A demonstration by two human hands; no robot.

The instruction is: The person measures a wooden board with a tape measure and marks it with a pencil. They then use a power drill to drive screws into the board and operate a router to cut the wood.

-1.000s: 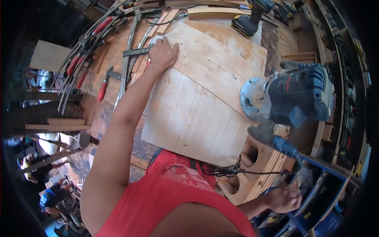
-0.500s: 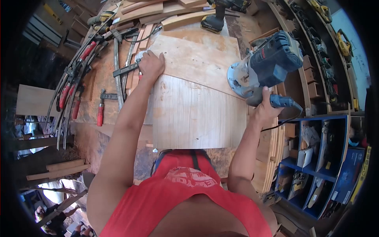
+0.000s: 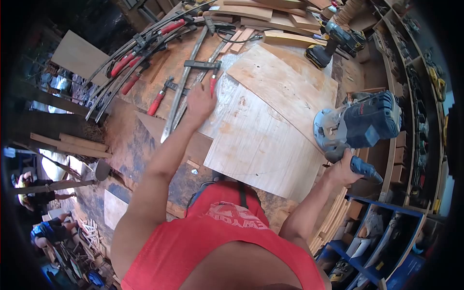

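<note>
My right hand point(image 3: 344, 170) is closed on a side handle of a blue plunge router point(image 3: 369, 118). The router's round base point(image 3: 323, 129) is at the right edge of a plywood piece point(image 3: 285, 79), which lies across a larger pale wood panel point(image 3: 258, 140). My left hand point(image 3: 201, 104) is off the panel, at the lower end of the red handle point(image 3: 213, 85) of a bar clamp point(image 3: 200, 64). Its fingers look apart, and no firm grip on the handle shows. A second red-handled clamp point(image 3: 156, 102) lies to its left.
Several long clamps point(image 3: 129, 63) are piled at the left. A cordless drill point(image 3: 333, 43) stands at the back by stacked wood strips point(image 3: 270, 10). Blue shelving point(image 3: 374, 212) is at the right. Other people point(image 3: 41, 188) are at the far lower left.
My left hand has left the plywood's corner and come to the clamp's red handle. My view has turned left, shifting the bench in the picture. My right hand keeps hold of the router.
</note>
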